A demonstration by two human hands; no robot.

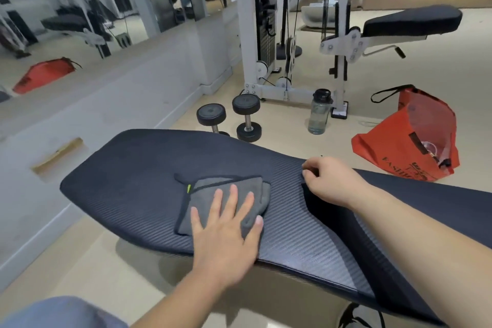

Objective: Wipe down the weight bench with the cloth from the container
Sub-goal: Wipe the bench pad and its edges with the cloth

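cloth out of bag, on bench mid-pad | L hand flat, pressing cloth | R hand fingers curled at bench far edge, grip unclear | wipe underway, est. most pad left

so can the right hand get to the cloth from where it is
Probably yes. The right hand rests on the bench just beside the cloth, with only bare pad between them. The left hand lies flat on the cloth, though, covering much of it.
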